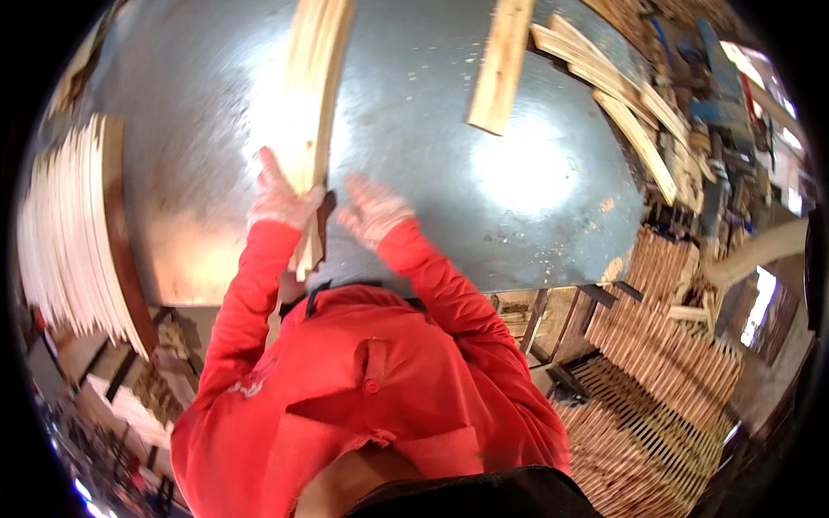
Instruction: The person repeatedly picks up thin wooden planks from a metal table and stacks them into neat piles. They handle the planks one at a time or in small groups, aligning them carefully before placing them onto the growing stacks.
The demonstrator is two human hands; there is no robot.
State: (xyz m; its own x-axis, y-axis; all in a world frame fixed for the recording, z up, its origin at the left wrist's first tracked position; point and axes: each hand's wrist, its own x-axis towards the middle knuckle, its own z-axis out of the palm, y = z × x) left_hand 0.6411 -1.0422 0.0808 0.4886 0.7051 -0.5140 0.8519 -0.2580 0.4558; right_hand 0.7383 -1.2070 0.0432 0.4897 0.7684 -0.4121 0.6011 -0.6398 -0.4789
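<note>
A stack of long pale wooden strips (313, 95) lies lengthwise on the grey metal tabletop, running away from me. My left hand (283, 197), in a pale thin glove, straddles its near end. The fingers lie along the left side and the thumb reaches across to the right side. Strip ends stick out below this hand toward my body, beside a dark narrow piece (324, 223). To the right of the stack, my right hand (376, 209) is gloved too and slightly blurred. Its fingers are spread, with nothing in them, just apart from the strips.
One board (503, 65) lies at the far middle of the metal table (414, 112). Several loose strips (604, 73) are heaped at the far right. A tall pile of boards (73, 233) stands at the left edge. Slatted wood stacks (665, 363) stand at the lower right.
</note>
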